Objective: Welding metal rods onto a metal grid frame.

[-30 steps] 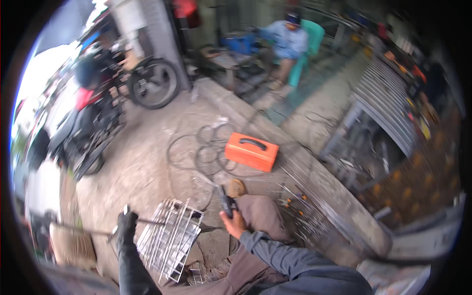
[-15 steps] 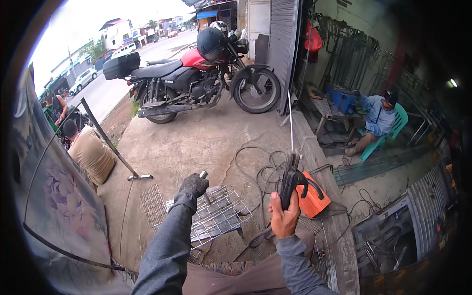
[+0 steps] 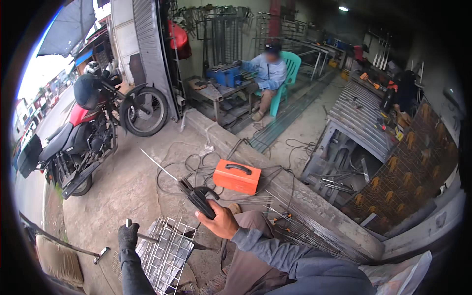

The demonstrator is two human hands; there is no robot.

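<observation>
In my bare right hand (image 3: pixel 220 222) is a black welding electrode holder (image 3: pixel 197 197), with a long thin pale welding rod (image 3: pixel 158 164) pointing up and left from its jaws. My left hand (image 3: pixel 128 237), in a dark grey glove, is closed round a metal tool (image 3: pixel 129 222) whose pale end sticks out above the fist. A short metal bar (image 3: pixel 147 238) runs right from that fist; whether it belongs to the same tool I cannot tell. Close by the left hand, a welded wire grid (image 3: pixel 169 250) lies over a low support. The rod's tip touches nothing.
An orange welding machine (image 3: pixel 237 177) stands beyond my right hand, among looped black cables (image 3: pixel 196 164). Behind it runs a concrete ledge (image 3: pixel 314 211). A red motorcycle (image 3: pixel 81 123) is parked left. A person (image 3: pixel 268 73) sits on a green chair by a workbench. A metal-topped table (image 3: pixel 361 118) stands right.
My view has swung to the right, showing more of the workshop. The electrode holder's rod now leans left instead of pointing upward. Both hands keep their grips.
</observation>
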